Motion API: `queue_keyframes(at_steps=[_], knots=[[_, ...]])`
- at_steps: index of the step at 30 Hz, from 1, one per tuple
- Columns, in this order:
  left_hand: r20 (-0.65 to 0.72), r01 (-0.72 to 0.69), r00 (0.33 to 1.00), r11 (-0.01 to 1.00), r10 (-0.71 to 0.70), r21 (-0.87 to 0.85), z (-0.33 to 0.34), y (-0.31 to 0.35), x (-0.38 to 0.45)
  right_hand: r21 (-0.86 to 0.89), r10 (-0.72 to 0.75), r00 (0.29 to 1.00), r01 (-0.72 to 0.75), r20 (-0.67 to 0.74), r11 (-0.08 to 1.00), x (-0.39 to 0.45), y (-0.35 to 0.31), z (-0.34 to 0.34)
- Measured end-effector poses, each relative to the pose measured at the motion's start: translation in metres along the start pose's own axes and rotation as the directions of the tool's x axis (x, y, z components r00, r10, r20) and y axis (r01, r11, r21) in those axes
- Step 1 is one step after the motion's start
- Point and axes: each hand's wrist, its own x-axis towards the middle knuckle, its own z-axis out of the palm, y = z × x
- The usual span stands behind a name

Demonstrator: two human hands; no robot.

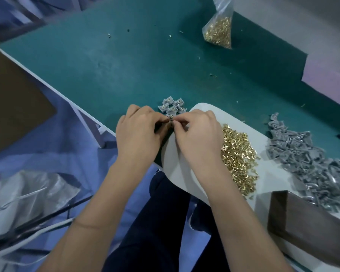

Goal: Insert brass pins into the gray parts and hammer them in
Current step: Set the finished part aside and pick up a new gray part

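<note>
Head: gray part [170, 120] between fingers [161, 120].

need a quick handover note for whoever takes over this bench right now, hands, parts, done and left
Left hand and right hand: fingertips meet at the table edge, pinching a small piece between them; it is too hidden to say if the pin is in.
Loose brass pins lie heaped on the white sheet by the right hand; a spare bag of pins sits at the far side of the green table.
Empty gray parts are piled at the far right.
Done: a small cluster of gray parts with pins just beyond the hands.
Left: the big pile, plus hammering; no hammer in view.
</note>
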Motion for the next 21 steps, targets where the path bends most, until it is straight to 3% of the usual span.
queue_keyframes(at_steps=[7,10,15,18,21], knots=[[-0.051,0.088,0.995,0.996,-0.087,0.033,-0.002,0.008,0.003,0.090,-0.030,0.998,0.034,-0.055,0.995,-0.004,0.004,-0.005],[-0.060,0.041,0.997,0.999,-0.039,0.029,-0.005,0.021,-0.009,0.064,0.036,0.993,-0.029,-0.109,0.998,-0.021,0.025,-0.022],[0.215,-0.090,0.968,0.977,0.133,-0.195,0.008,0.057,-0.034,0.000,0.188,0.971,-0.191,-0.149,0.982,-0.061,0.064,-0.058],[0.254,-0.127,0.953,0.979,0.165,-0.159,0.018,0.070,-0.048,-0.022,0.236,0.962,-0.241,-0.135,0.970,-0.095,0.076,-0.072],[0.256,-0.156,0.947,0.975,0.193,-0.160,0.023,0.077,-0.055,-0.070,0.237,0.944,-0.259,-0.229,0.963,-0.122,0.084,-0.082]])
